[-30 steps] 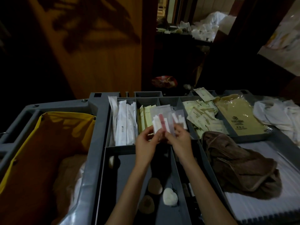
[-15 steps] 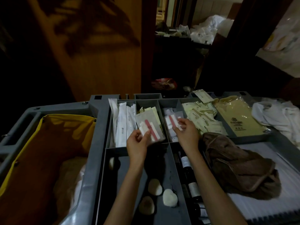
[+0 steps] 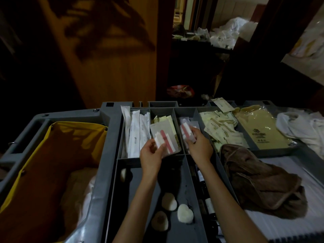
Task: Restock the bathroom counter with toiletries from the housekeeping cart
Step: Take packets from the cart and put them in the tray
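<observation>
At the near end of the grey moulded plastic cart (image 3: 103, 172), a deep compartment holds smooth pale soaps (image 3: 185, 213), one heart-shaped and the others rounded. In the narrow slot to their right lie dark bottles (image 3: 209, 205) with white labels. On the cart's right side a soft brown towel (image 3: 259, 181) sits crumpled on a ribbed white sheet. On its left side hangs a yellow fabric laundry bag (image 3: 52, 155).

Over the cart's middle divider, the left hand (image 3: 151, 155) pinches a fan of flat, clear packets (image 3: 162, 137) between thumb and fingers; a pink strip and white sticks show through. The right hand (image 3: 199, 146) curls its fingers round another packet (image 3: 186, 131), just above the next compartment to the right.

In the cart's far row, from left to right, lie long white paper wrappers (image 3: 138, 134), a loose pile of pale yellow sachets (image 3: 222, 130), a glossy tan pouch (image 3: 261, 130) and rumpled white cloth (image 3: 301, 127).
</observation>
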Demonstrator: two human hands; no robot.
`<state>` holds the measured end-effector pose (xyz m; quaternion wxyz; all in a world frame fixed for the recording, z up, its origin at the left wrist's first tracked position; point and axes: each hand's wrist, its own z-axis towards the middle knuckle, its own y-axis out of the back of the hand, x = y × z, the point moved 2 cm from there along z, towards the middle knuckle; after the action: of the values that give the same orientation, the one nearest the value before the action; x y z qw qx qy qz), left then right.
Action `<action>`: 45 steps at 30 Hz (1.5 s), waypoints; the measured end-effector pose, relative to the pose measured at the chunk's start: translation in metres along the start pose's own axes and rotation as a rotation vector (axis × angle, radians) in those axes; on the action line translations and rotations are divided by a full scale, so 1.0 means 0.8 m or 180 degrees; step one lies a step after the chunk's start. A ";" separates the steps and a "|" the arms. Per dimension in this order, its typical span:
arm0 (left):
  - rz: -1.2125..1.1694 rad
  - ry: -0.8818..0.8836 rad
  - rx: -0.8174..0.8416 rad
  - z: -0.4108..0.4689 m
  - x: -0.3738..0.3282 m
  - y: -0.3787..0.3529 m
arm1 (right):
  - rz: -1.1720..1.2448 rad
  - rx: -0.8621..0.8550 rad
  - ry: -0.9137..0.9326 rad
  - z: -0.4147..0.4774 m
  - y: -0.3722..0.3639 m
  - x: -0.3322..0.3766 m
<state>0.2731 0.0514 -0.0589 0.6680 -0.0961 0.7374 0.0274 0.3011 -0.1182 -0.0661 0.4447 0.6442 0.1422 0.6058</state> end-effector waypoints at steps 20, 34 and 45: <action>-0.0103 0.0028 0.0404 -0.021 -0.010 -0.014 | 0.2850 -0.0346 0.0083 -0.029 0.089 0.013; -0.0135 0.0265 0.0950 -0.042 -0.001 -0.042 | 0.2818 -0.0110 -0.0060 -0.042 0.071 0.013; -0.0366 0.0467 0.0646 -0.029 0.003 -0.035 | 0.2637 0.0826 -0.0547 -0.074 0.054 -0.010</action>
<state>0.2552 0.0200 -0.0566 0.6191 -0.0719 0.7765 -0.0927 0.2305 -0.1247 -0.0465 0.0900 0.7453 -0.0907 0.6543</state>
